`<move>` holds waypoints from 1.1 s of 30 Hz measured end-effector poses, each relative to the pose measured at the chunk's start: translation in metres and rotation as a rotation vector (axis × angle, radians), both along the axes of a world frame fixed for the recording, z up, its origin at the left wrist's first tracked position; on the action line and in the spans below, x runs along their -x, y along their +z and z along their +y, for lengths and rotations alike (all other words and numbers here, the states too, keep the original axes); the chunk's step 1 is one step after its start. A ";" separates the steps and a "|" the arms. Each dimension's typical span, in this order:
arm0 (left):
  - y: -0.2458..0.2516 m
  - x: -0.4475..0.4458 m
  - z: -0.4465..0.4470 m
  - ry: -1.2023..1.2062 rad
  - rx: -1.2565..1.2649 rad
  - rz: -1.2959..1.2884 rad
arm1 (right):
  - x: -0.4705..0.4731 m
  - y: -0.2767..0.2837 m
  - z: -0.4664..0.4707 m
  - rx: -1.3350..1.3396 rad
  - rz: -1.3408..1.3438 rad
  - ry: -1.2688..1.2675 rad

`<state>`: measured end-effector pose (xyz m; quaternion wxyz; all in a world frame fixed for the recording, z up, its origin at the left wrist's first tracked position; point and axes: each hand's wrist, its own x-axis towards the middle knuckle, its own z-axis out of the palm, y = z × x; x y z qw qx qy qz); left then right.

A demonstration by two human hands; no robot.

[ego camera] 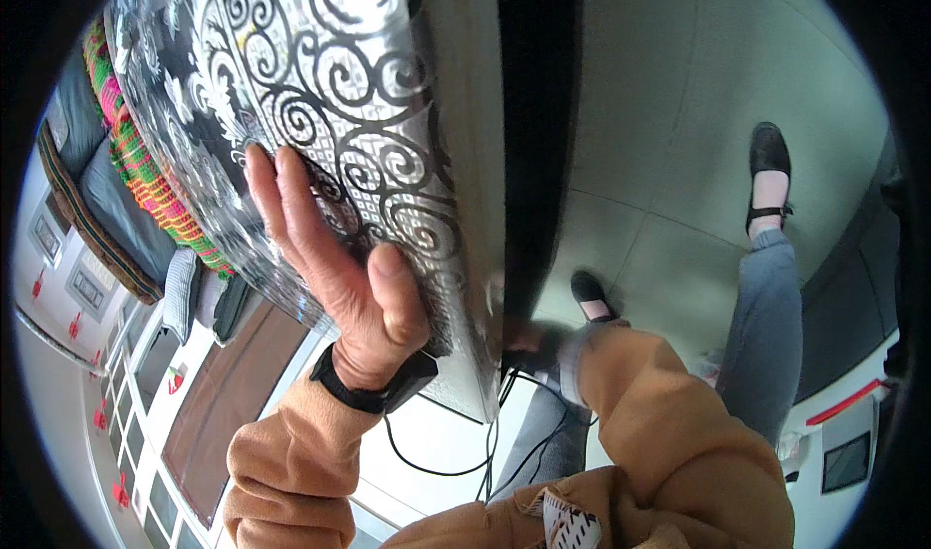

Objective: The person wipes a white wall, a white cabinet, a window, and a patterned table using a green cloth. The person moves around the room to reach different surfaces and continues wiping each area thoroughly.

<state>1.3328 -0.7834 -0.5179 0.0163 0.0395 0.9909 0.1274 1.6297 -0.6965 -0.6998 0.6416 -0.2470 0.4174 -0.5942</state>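
Note:
My left hand (334,258), with a black watch (393,385) on its wrist, lies on a shiny tablecloth (342,76) printed with black scrolls and white flowers. Its fingers are apart, the thumb near the cloth's border, and nothing is held in it. The pale edge (469,185) of the table runs along the right of the cloth. Below that edge, against a dark band (538,112), is my right hand (531,338). Blur and shadow hide its fingers, so what it touches or holds is unclear.
Black cables (491,447) hang by the table's near corner. My legs and black shoes (769,152) are over the grey tiled floor (647,112). To the left lie a multicoloured knitted cover (145,178) and cushions (124,200), with a brown panel (225,403) nearer me.

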 end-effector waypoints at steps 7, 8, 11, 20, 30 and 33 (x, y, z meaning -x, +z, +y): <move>0.000 -0.002 0.002 0.031 0.031 -0.005 | -0.006 0.004 0.020 -0.136 -0.005 -0.031; 0.000 -0.003 0.002 0.017 0.059 -0.007 | -0.002 -0.005 0.028 -0.366 -0.048 -0.020; 0.001 -0.005 0.004 0.044 0.083 -0.009 | 0.035 -0.036 0.063 -0.648 0.148 0.084; 0.018 0.006 0.021 0.116 0.193 -0.126 | 0.291 0.029 0.243 -0.747 -0.162 -0.802; 0.077 0.040 0.041 0.284 0.132 -0.595 | 0.447 0.135 0.334 -0.803 -0.570 -1.125; 0.091 0.055 0.037 0.313 0.068 -0.719 | 0.500 0.160 0.332 -0.768 -0.406 -1.106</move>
